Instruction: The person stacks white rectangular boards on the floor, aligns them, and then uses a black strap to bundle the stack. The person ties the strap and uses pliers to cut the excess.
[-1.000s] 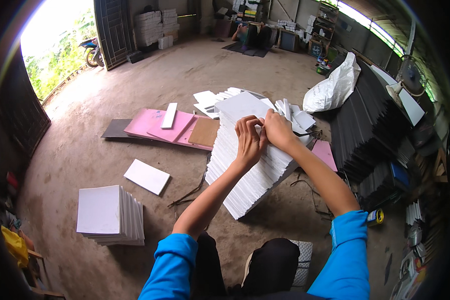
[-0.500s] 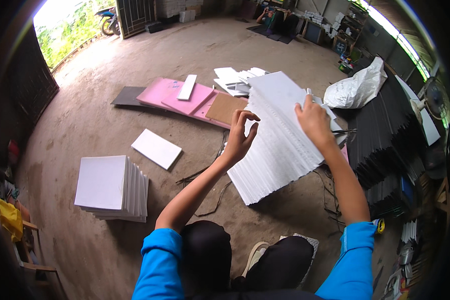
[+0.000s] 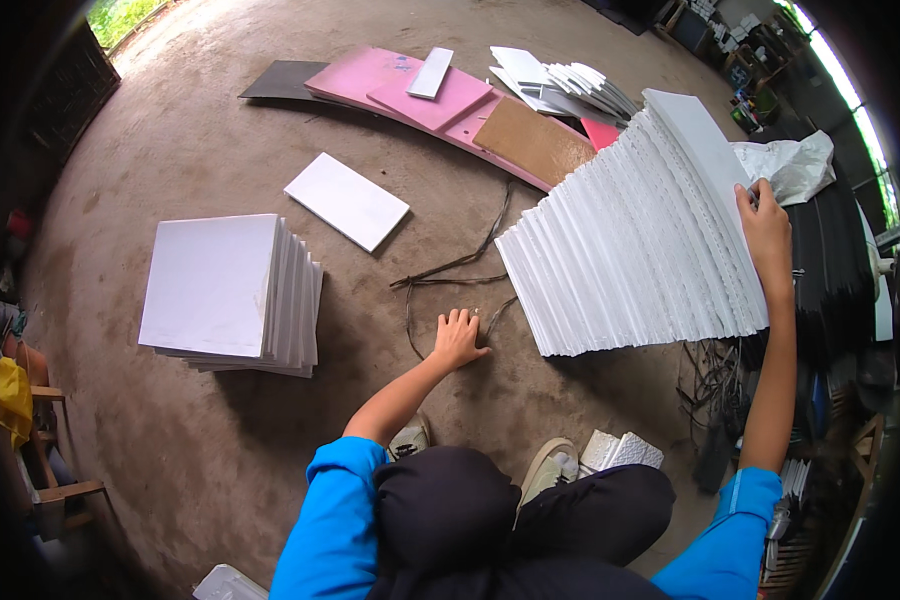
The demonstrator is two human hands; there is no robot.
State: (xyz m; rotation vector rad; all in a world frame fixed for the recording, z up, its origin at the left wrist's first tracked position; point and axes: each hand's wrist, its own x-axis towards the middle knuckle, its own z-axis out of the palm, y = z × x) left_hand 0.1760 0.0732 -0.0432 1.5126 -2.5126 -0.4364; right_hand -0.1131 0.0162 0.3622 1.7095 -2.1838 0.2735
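Stack at one o'clock; right hand at its edge, can't tell finger grip; left hand over floor gap, fingers apart; pile, ten o'clock.

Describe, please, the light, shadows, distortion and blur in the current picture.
Head view: daylight brightens the floor near the upper-left opening; soft shadow lies beside the square white stack; the pink board looks bowed, the corners black; left hand and right hand look fairly sharp.

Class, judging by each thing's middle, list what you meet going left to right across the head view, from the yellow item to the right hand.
Yellow item, smaller white stack, single white board, left hand, larger white stack, right hand.
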